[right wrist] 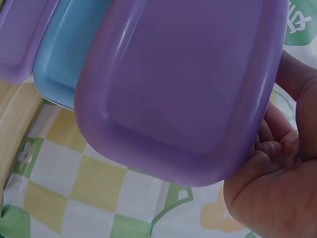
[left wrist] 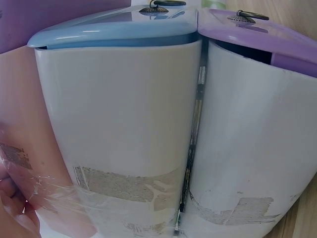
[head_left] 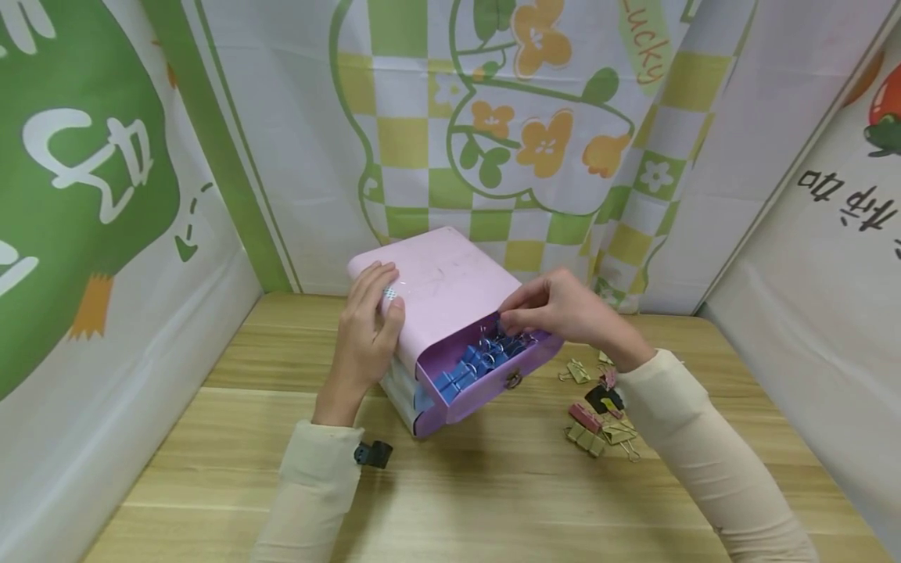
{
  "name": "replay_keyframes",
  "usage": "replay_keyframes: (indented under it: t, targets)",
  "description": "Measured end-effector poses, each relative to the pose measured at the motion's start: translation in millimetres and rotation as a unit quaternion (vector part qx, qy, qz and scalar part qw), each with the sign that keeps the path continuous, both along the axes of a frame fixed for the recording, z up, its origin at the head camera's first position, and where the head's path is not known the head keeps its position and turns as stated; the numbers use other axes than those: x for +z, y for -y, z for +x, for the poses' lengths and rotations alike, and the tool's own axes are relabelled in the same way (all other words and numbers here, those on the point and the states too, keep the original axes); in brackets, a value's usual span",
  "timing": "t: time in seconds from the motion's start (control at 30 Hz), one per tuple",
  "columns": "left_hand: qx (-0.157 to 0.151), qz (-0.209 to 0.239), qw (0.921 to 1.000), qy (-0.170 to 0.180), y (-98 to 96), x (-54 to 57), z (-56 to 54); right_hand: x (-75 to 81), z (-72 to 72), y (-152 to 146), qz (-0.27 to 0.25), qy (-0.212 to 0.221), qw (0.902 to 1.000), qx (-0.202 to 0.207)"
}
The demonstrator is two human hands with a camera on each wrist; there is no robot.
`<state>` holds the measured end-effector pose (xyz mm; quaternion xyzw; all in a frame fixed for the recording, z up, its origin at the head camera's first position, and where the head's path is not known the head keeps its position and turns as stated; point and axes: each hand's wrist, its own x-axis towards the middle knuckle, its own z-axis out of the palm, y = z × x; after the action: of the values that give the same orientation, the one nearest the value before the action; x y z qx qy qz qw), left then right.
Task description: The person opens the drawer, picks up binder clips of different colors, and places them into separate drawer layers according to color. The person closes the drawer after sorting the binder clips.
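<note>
A pink-topped drawer unit [head_left: 450, 281] stands on the table with its upper purple drawer [head_left: 486, 391] pulled out. Several blue binder clips [head_left: 457, 379] with metal handles lie inside. My left hand [head_left: 366, 328] rests on the unit's near left edge, fingers on the pink top. Over the right end of the drawer, my right hand [head_left: 563, 309] pinches a blue binder clip with thumb and fingertips, mostly covered by the fingers. In the right wrist view those fingers pass behind the purple drawer front [right wrist: 183, 89]. A blue drawer [left wrist: 119, 32] and another purple drawer [left wrist: 257, 32] sit below, in white casings.
Right of the unit, several loose yellow clips [head_left: 586, 439], a red clip [head_left: 586, 417] and a black clip [head_left: 604, 399] lie on the wooden table [head_left: 232, 461]. Printed cloth [head_left: 401, 156] hangs behind, and cloth walls close in both sides.
</note>
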<state>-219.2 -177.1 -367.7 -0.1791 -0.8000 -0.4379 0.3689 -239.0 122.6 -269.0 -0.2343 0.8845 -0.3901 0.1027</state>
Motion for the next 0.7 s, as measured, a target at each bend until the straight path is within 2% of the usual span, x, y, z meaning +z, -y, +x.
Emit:
replay_keyframes:
  t: [0.17,0.3,0.53,0.7]
  targets:
    - [-0.001,-0.001,1.0,0.001,-0.4,-0.2,-0.1,0.0,1.0,-7,-0.006,-0.004,1.0,-0.005]
    - [0.0,-0.001,1.0,0.001,-0.8,-0.4,-0.4,2.2,7.3,-14,-0.024,-0.018,0.9995,-0.011]
    - [0.002,0.0,1.0,-0.002,-1.1,-1.3,-1.2,5.8,29.4,-28,-0.045,-0.062,0.9965,-0.034]
    - [0.002,0.0,1.0,-0.002,-1.0,-0.9,-0.9,2.4,46.6,-35,-0.054,-0.069,0.9958,-0.024]
